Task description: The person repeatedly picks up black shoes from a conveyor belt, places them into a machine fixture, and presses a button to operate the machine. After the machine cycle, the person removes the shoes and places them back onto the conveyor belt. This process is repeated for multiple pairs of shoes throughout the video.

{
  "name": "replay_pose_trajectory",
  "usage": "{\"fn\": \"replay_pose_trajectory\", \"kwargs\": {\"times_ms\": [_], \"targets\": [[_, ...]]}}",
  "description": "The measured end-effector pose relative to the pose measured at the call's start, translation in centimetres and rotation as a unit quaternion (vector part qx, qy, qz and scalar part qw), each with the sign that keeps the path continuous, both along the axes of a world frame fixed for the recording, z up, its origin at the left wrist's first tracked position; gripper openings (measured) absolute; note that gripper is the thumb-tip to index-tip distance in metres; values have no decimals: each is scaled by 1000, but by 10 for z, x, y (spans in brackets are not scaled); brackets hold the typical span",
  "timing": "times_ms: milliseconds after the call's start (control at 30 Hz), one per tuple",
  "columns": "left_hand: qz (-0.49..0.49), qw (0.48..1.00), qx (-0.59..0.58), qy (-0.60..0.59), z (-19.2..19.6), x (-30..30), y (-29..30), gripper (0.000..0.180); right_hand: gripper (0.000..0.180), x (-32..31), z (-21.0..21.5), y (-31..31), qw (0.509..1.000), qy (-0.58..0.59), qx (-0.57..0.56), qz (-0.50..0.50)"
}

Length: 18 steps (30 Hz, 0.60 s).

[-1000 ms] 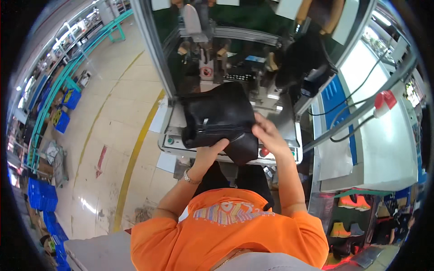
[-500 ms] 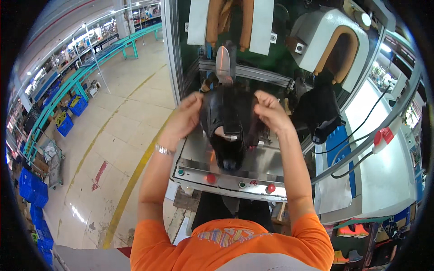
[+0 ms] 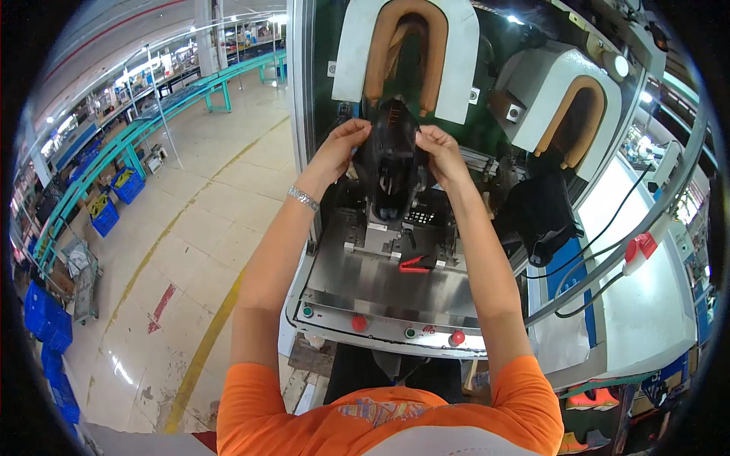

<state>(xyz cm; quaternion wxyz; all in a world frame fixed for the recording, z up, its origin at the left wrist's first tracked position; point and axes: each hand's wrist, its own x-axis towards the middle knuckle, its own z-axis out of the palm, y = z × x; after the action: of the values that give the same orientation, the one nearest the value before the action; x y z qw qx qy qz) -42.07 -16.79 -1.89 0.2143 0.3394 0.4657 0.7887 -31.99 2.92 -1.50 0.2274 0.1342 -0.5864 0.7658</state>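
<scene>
A black shoe upper (image 3: 391, 144) sits over an upright form at the front of the machine, with red light lines across its top. My left hand (image 3: 344, 150) pinches its left edge between thumb and fingers. On the opposite side, my right hand (image 3: 441, 153) grips the right edge in the same way. The upper covers most of the form. Above it hangs a white, arch-shaped clamp pad (image 3: 350, 53) lined with a brown U-shaped cushion (image 3: 436, 57).
To the right is a second white clamp head (image 3: 536, 95), with another black upper (image 3: 540, 216) beneath it. A red-handled tool (image 3: 414, 264) lies on the metal machine bed (image 3: 357, 277). Red and green buttons line its front panel (image 3: 384, 329). A grey bent tube (image 3: 585, 277) curves along the right.
Both hands have moved forward and up with the black upper, away from my body. It now covers the form's light-coloured tip, and the metal bed and red-handled tool have come into view.
</scene>
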Motion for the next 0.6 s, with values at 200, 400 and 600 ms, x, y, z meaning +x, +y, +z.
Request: {"fn": "replay_pose_trajectory", "kwargs": {"times_ms": [200,400,600], "targets": [[70,997,19,-40,18,-31,32,19,14,-30,24,6,989,-57,-82,-109],[50,994,8,-100,11,-46,46,25,13,-42,20,15,974,-96,-26,-202],[313,936,-53,149,-15,-17,30,22,28,-13,-21,22,983,-145,-50,-105]]}}
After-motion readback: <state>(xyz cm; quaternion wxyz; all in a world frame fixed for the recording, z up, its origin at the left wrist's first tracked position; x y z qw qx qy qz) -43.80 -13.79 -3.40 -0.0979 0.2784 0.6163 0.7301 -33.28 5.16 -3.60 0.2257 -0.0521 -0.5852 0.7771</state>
